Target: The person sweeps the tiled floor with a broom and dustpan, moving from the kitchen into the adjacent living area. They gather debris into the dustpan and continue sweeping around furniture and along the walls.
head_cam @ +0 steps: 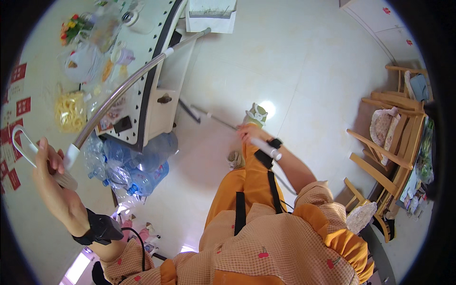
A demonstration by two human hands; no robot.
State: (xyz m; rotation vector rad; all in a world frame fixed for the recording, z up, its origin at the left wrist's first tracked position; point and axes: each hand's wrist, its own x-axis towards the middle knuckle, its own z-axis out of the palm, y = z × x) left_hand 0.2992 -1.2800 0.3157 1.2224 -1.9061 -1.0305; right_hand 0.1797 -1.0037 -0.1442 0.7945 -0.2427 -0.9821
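Note:
My left hand (51, 165) is wrapped around the white plastic grip of a long metal pole (117, 93), which has a white hanging loop at its end. The pole runs up and across the cabinet's edge towards a white long-handled dustpan (211, 21) with a comb-like toothed strip and specks of dirt in it. In my right hand (251, 132) is a thinner rod with a white grip, a broom handle (224, 123). It slants down to a narrow dark broom head (190, 111) on the floor beside the cabinet.
A white cabinet (162, 107) at left carries bags, cups, a phone and flowers. Large blue-tinted plastic water bottles (149, 178) lie against its near end. Wooden chairs (383, 142) with cushions line the right. Pale floor tiles (302, 71) stretch between.

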